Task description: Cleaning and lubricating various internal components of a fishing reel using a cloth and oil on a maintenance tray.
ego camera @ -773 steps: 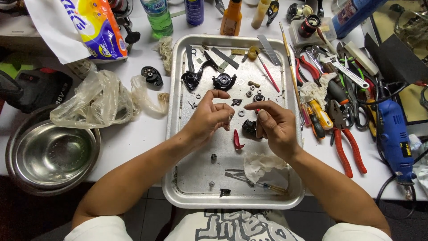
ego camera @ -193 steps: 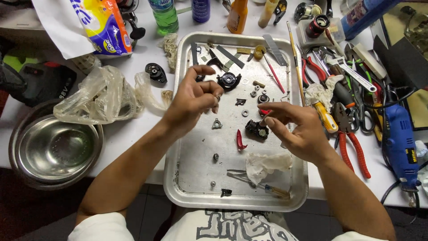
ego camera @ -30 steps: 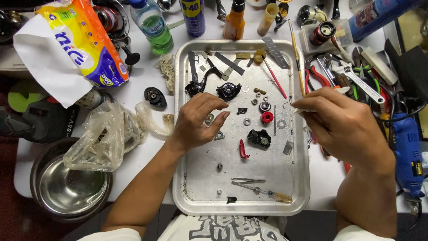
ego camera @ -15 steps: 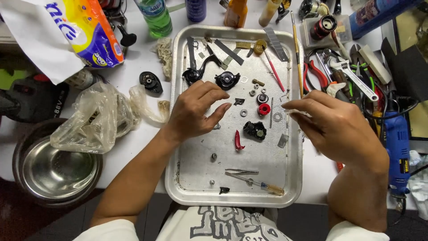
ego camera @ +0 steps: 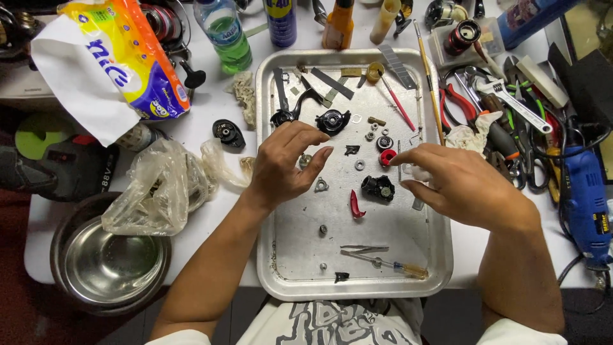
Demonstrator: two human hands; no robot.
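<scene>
a metal tray (ego camera: 281, 281) fills the middle of the frame, strewn with small dismantled parts. the left hand (ego camera: 285, 163) is held over the tray's upper left, fingers loosely curled, with a small silver part (ego camera: 306, 160) seen just at thumb and forefinger; whether it is truly pinched cannot be told. the right hand (ego camera: 463, 185) is at the tray's right edge, fingers drawn together around a small white wad (ego camera: 418, 172), apparently a bit of tissue, though the grip is partly hidden. between the hands lie a red round piece (ego camera: 387, 157), a black housing part (ego camera: 378, 188) and a red curved lever (ego camera: 355, 206), all apart from each other.

the step is judged to be the wiping of small parts. it is best done low over the tray, so that anything dropped is caught. each piece should be set back apart from its neighbours, and the small washers (ego camera: 359, 165) near the centre should not be swept aside by a wrist.
</scene>
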